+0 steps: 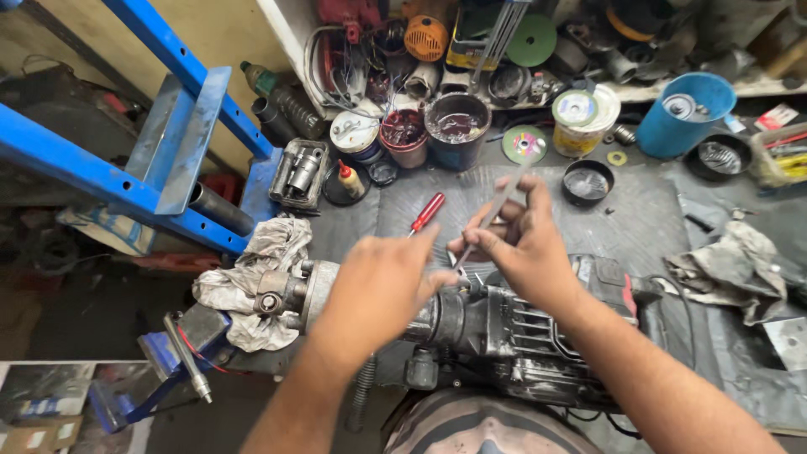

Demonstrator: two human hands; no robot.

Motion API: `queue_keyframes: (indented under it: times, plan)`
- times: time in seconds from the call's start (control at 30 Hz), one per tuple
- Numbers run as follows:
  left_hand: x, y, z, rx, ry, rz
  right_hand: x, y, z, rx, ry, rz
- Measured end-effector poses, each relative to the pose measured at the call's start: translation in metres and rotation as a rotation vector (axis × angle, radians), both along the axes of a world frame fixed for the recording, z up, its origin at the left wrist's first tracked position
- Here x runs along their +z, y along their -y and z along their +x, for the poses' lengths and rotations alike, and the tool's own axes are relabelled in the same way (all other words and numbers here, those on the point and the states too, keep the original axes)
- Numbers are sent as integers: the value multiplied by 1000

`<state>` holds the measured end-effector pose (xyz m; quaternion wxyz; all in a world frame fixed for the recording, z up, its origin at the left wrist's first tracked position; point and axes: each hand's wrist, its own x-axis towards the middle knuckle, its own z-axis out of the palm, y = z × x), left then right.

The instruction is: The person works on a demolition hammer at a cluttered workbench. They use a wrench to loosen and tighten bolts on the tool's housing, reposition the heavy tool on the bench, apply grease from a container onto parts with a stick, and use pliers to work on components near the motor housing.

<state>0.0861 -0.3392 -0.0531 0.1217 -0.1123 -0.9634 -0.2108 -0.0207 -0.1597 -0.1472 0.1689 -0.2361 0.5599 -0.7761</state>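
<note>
Screwdriver (pixel 427 213), centre: red handle. Press frame (pixel 126 181), upper left: bright blue. Vise (pixel 168 353), lower left: blue. Cylindrical tub (pixel 685 113), upper right: light blue. Power tool (pixel 504 324), lower centre: grey-black, grease-darkened, possibly red rear trim. Rag (pixel 261 277), left of centre: dirty white. Bench mat (pixel 639 219): dark grey, ribbed.

Head camera looks steeply down (close in) on the workbench (pixel 639 210).

Light falls evenly and fairly bright from above, with soft shadows under the cluttered shelf and beneath the blue steel frame (pixel 126 181). The left hand (pixel 378 286) and right hand (pixel 521 244) are smeared by motion blur, while the bench mat (pixel 639 219) stays sharp. The wide lens bends straight lines near the edges, and wet paint tins (pixel 458 126) show small glints.
</note>
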Motion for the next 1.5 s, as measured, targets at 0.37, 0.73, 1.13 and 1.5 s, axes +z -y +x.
queue_keyframes:
  times: [0.37, 0.73, 1.13, 1.5]
  plan:
    - [-52, -14, 0, 130, 73, 35, -18, 33, -59, 200, 408, 295]
    - [-62, -10, -2, 44, 141, -152, -41, 46, -73, 290, 520, 310]
    - [-62, -12, -7, 92, 214, -91, -70, 77, -122, 259, 512, 429]
    - [-60, 5, 0, -65, 140, 61, 26, 25, -54, 8, 164, 23]
